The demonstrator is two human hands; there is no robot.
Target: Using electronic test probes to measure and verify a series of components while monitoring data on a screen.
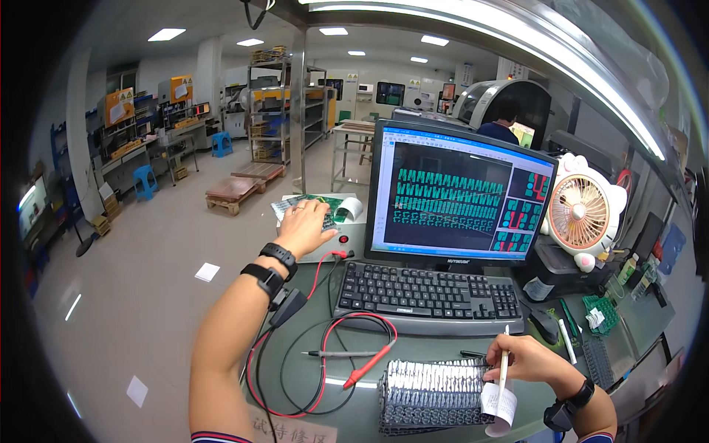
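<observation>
My left hand reaches to the far left, its fingers bent over a green circuit board panel on top of a light grey box with a red button. Its fingertips are partly hidden, but they seem to grip the panel. Beside it, a curled white paper label lies on the green boards. Near the front right, my right hand holds a white pen upright. Its fingertips are at the right end of a stack of circuit board panels, where a curled paper slip hangs.
Red and black test leads coil on the green table left of the stack. Behind it are a keyboard and a monitor. A mouse, green boards and a fan stand to the right. A person works farther back.
</observation>
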